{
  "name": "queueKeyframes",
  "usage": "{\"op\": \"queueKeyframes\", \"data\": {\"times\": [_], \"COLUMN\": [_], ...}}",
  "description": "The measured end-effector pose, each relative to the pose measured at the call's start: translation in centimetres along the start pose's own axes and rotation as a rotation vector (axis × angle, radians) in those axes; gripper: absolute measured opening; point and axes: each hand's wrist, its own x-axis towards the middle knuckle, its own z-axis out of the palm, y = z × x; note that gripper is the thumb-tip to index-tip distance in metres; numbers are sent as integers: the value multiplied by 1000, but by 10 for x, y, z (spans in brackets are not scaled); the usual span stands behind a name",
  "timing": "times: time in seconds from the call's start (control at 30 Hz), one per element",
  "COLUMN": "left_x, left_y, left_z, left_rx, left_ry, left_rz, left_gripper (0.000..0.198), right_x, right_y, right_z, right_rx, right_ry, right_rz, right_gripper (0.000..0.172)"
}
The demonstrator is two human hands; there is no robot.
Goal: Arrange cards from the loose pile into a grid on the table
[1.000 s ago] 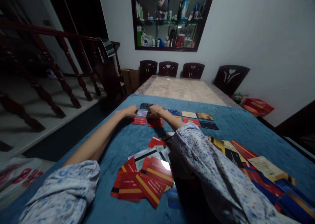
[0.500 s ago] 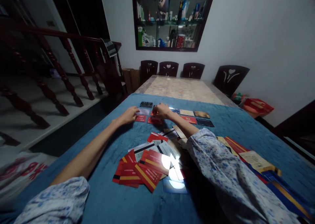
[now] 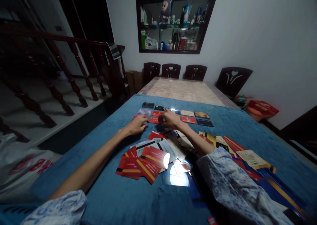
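Observation:
Cards lie in neat rows at the far part of the blue cloth (image 3: 104,145). My left hand (image 3: 137,124) rests low at the left end of the nearest row, fingers loosely apart, beside a red card (image 3: 154,120). At that card's right edge is my right hand (image 3: 170,118), with its fingers bent down and closed on the edge; the fingertips are partly hidden. Behind it are another red card (image 3: 157,113) and a black card (image 3: 160,108). Closer to me, a loose heap holds red cards with yellow stripes (image 3: 148,169) and white cards with black stripes (image 3: 166,146).
More cards and blue card holders (image 3: 282,193) spread along the right side. A bright light spot falls on a pale blue card (image 3: 175,178). The bare tabletop (image 3: 178,88) lies beyond the cloth, with several dark chairs (image 3: 170,70) behind. A white plastic bag (image 3: 32,165) sits at the left.
My left hand has shifted right and nearer to me. My right hand has drawn back a little to the right, uncovering the two red cards and the black card. The view has tilted slightly.

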Motion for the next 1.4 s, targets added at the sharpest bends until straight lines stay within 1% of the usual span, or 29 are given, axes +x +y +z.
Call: {"op": "queueKeyframes", "data": {"times": [0.13, 0.23, 0.37, 0.47, 0.6, 0.7, 0.83, 0.97, 1.1, 1.23, 1.4], "left_x": [-9, -15, -18, -17, -17, -17, -17, -17, -18, -19, -20], "left_y": [14, 20, 24, 25, 28, 29, 27, 21, 11, 3, 2], "left_z": [9, 17, 24, 27, 29, 29, 31, 34, 37, 36, 34], "left_rx": [-47, -76, -112, -120, -88, -71, -98, -165, -214, -212, -201], "left_ry": [-12, -38, -45, -66, -111, -122, -99, -57, -12, 50, 97], "left_rz": [-22, -30, -18, -23, -46, -70, -62, -58, -98, -136, -152], "left_gripper": [26, 28, 30, 33, 34, 34, 32, 28, 25, 23, 19], "right_x": [-16, -23, -24, -22, -21, -21, -19, -16, -14, -14, -12], "right_y": [-3, -3, 1, 4, 3, 0, -1, 0, 2, 2, 2], "right_z": [2, 4, 10, 15, 19, 21, 26, 34, 38, 40, 45], "right_rx": [22, 59, 99, 114, 128, 123, 125, 151, 190, 220, 283], "right_ry": [-9, 5, 7, -17, -42, -42, -36, -14, 10, 34, 47], "right_rz": [-3, -38, -91, -105, -121, -121, -137, -159, -186, -201, -175], "right_gripper": [26, 25, 21, 19, 20, 22, 22, 22, 22, 24, 23]}}
